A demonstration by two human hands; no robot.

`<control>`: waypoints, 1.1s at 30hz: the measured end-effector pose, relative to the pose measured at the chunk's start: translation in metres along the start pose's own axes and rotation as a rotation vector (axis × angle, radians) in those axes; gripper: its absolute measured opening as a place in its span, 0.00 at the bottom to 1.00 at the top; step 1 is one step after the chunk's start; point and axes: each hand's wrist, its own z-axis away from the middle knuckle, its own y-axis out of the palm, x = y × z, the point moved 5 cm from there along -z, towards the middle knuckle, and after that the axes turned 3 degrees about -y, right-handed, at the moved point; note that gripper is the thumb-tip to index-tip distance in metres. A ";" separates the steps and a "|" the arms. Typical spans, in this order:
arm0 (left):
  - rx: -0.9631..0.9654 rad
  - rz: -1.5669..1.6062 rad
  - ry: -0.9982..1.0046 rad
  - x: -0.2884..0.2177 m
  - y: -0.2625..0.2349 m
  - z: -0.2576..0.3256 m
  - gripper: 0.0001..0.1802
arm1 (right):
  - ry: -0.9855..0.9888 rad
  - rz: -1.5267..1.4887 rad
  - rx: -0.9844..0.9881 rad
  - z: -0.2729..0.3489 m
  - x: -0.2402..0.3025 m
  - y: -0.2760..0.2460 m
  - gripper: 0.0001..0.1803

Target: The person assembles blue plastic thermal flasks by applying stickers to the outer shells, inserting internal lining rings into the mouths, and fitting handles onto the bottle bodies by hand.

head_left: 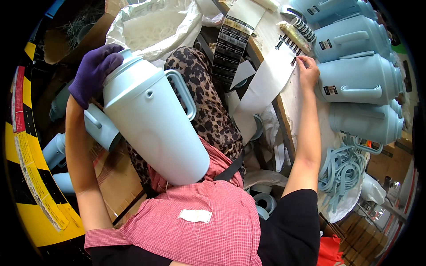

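Note:
My left hand (94, 71), in a purple glove, grips the top of a large pale blue plastic jug (151, 119) that rests tilted on my lap, its base against my pink checked apron. The jug's handle faces up and right. My bare right hand (307, 71) reaches out to the wooden bench, fingertips on a white backing strip (266, 82) that carries small dark labels. A second strip with larger dark stickers (230, 44) hangs off the bench edge nearby.
Several finished pale blue jugs (359, 80) lie stacked on the bench at right. A heap of pale blue rings (341, 170) sits below them. More jugs (55, 148) lie on the floor at left, beside a yellow and black striped edge. A white plastic bag (151, 26) lies ahead.

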 end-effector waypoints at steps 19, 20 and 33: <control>-0.567 0.168 0.295 -0.023 0.090 0.125 0.13 | 0.382 -1.170 0.457 0.106 0.280 -0.010 0.06; -0.593 0.276 0.226 -0.019 0.090 0.131 0.14 | 0.425 -1.233 0.526 0.109 0.303 0.006 0.06; -0.552 0.302 -0.128 -0.004 0.079 0.104 0.13 | 0.312 -1.053 0.584 0.095 0.382 0.079 0.10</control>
